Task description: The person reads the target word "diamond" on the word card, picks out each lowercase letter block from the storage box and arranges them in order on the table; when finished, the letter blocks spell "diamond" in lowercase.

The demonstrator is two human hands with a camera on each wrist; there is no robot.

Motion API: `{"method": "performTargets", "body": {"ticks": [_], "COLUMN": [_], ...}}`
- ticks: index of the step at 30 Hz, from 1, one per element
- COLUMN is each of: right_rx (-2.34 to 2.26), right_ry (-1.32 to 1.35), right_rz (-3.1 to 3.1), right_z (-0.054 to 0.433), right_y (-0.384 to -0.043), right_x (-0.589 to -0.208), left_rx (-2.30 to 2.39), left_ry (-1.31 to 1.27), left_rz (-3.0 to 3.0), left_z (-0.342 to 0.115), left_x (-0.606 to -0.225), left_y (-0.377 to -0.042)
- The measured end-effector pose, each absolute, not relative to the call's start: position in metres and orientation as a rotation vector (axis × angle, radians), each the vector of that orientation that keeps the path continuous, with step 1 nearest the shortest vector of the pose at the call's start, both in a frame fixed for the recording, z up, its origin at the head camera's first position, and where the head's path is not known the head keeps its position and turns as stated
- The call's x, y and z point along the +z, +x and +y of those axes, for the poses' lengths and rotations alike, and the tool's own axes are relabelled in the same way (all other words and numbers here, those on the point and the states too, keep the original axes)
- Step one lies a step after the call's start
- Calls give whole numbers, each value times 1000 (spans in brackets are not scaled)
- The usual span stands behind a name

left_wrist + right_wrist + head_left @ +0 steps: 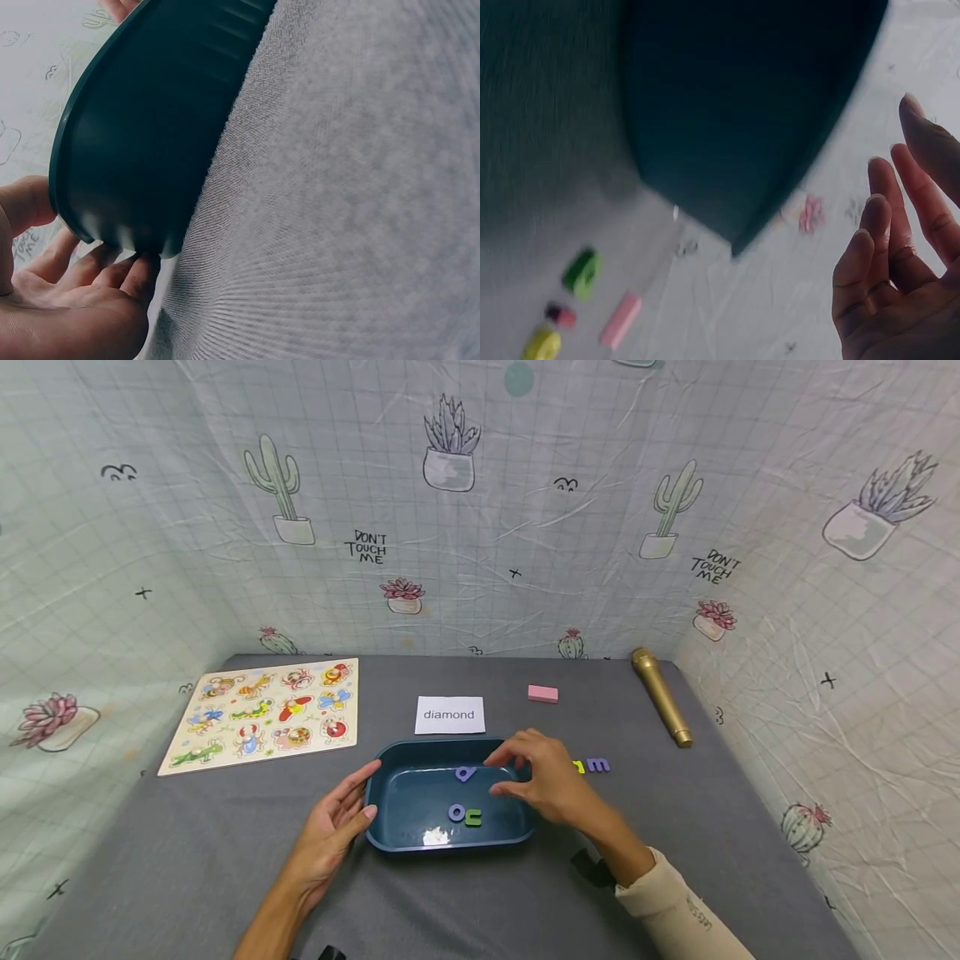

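- Steadying the blue tray [405, 814], the left hand [330, 831] holds its left edge, fingers bent against the outer wall. That light hold suits the work; tipping the rim would set the letters sliding.
- The right hand [543, 777] is poised over the tray's right end, thumb and fingers parted, with nothing seen between them.
- The tray sits mid-tabletop [465, 902]. Within it, the purple letter [470, 771] lies toward the back edge; the blue ring letter [457, 819] and green letter [468, 816] sit side by side toward the front edge.
- The step looks like handling letters one by one; pinching each by its outer edges should avoid nudging neighbours.
- Best check letters against the "diamond" card [450, 725] behind the tray's back edge.
- Mind the purple m [597, 766] beyond the tray's right edge: a low wrist could brush it.
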State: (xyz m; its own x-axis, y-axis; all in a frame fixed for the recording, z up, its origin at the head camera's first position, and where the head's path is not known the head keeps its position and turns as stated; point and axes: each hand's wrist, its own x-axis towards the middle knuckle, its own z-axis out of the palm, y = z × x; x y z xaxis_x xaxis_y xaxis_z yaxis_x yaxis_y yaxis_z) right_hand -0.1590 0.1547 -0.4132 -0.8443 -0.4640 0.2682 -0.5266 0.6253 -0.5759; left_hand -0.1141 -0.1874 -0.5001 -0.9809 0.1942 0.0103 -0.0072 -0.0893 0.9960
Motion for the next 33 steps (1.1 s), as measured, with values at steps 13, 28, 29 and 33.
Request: {"method": "performTargets", "body": {"ticks": [13,28,29,33], "right_rx": [1075,940,924,849], "right_ry": [985,891,891,920], "right_rz": [-2805,-3001,-3009,-3035], "right_z": [115,102,102,102], "right_y": [-157,-164,-164,-166], "right_x": [-439,-457,-458,-460], "left_rx": [2208,2212,2210,2203], "left_ry": [219,231,227,209], "left_rz": [2029,2034,2035,2046], "left_z": [-186,-188,-187,-186], "left_x": [-501,-499,-499,-499], "left_y": [-114,-114,-114,-114]}}
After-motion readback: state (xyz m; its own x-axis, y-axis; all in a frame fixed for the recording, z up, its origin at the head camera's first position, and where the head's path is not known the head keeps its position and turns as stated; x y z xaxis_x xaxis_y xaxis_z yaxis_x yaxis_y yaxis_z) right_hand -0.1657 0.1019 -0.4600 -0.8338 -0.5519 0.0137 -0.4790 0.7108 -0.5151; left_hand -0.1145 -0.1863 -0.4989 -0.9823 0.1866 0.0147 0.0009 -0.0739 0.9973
